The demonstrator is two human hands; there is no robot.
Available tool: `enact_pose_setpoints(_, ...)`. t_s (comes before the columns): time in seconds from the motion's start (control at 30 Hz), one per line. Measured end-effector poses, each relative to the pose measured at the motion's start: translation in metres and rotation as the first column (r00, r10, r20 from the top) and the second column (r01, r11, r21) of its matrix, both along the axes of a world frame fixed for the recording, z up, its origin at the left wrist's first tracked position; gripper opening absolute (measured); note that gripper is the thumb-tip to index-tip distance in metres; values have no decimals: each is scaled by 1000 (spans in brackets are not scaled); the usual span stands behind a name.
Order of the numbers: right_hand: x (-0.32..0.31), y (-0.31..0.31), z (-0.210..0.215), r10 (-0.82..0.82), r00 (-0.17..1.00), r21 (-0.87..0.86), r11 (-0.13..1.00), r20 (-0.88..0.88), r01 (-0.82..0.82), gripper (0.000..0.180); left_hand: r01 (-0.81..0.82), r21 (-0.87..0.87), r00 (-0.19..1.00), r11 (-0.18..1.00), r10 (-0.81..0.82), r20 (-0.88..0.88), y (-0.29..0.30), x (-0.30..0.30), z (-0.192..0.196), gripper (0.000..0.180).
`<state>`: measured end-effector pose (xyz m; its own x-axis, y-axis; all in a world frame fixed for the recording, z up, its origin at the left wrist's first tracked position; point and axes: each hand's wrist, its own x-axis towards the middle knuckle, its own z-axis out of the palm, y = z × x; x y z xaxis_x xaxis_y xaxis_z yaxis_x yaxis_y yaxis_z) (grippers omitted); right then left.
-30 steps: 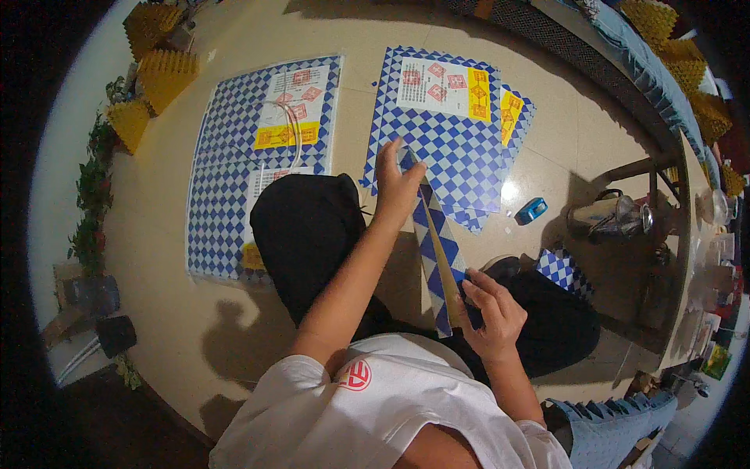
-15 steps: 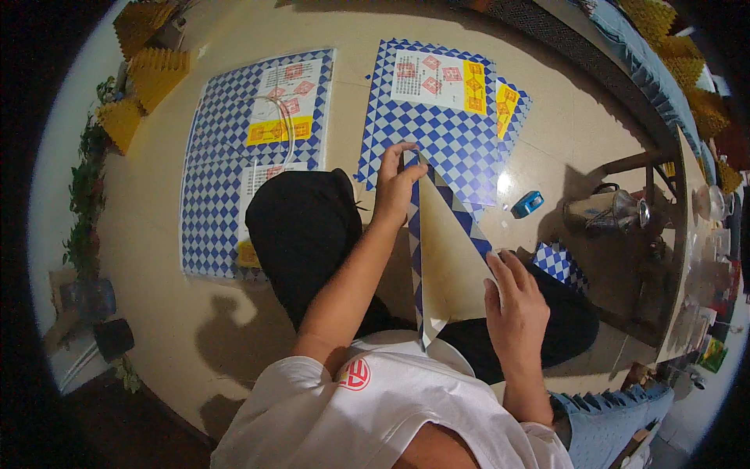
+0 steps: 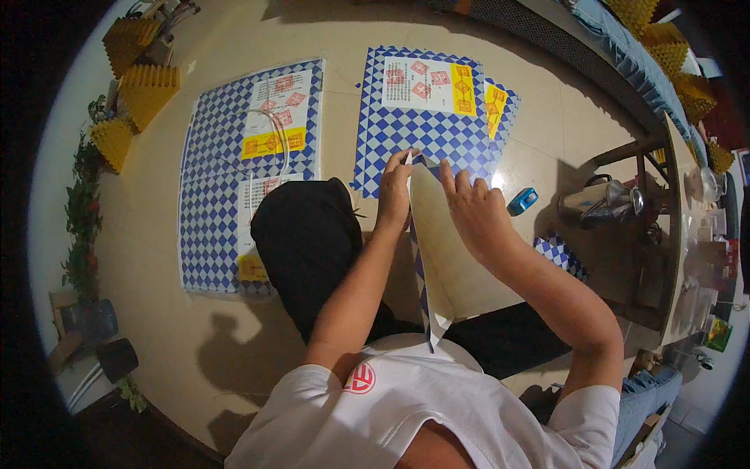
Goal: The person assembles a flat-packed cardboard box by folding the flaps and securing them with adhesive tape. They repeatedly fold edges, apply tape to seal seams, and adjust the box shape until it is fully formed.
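My left hand [image 3: 394, 191] pinches the far top corner of a folded cardboard sheet [image 3: 457, 258], plain tan on its upturned side and blue-and-white checked beneath. My right hand [image 3: 476, 211] lies spread on the same sheet just right of the fold, fingers pressing near its far edge. The sheet rests over my lap, above black trousers [image 3: 308, 242]. Beyond the hands a flat blue-and-white checked sheet [image 3: 426, 129] with red and yellow printed panels lies on the floor.
A second stack of checked sheets [image 3: 226, 180] lies at left. Yellow folded pieces [image 3: 144, 86] are piled at far left. A small blue object [image 3: 522, 201] and a metal kettle [image 3: 598, 202] sit at right beside a low table [image 3: 680, 234]. Plants [image 3: 82, 219] edge the left.
The sheet has gone from edge-on to folded flat with its tan side up. My right hand slid from the near end up to the far edge beside the left hand.
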<state>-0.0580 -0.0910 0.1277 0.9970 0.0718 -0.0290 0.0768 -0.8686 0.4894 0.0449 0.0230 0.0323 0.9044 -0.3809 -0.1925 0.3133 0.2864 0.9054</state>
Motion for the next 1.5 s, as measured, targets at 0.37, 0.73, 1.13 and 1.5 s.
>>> enact_pose_setpoints(0.37,69,9,-55,154,931,-89,987,331,-132,20,-16,158,995,987,1,95,5,4,-2,40)
enact_pose_setpoints(0.73,58,0,-24,-11,973,405,910,231,-86,11,6,85,999,996,-10,49,7,10,-14,38)
enact_pose_setpoints(1.13,78,-11,-17,-260,963,772,625,65,117,19,92,-189,995,978,-98,-18,6,0,-3,36)
enact_pose_setpoints(1.5,92,-25,-26,-338,933,892,374,-123,253,26,133,-118,991,984,-132,17,-3,0,-6,41)
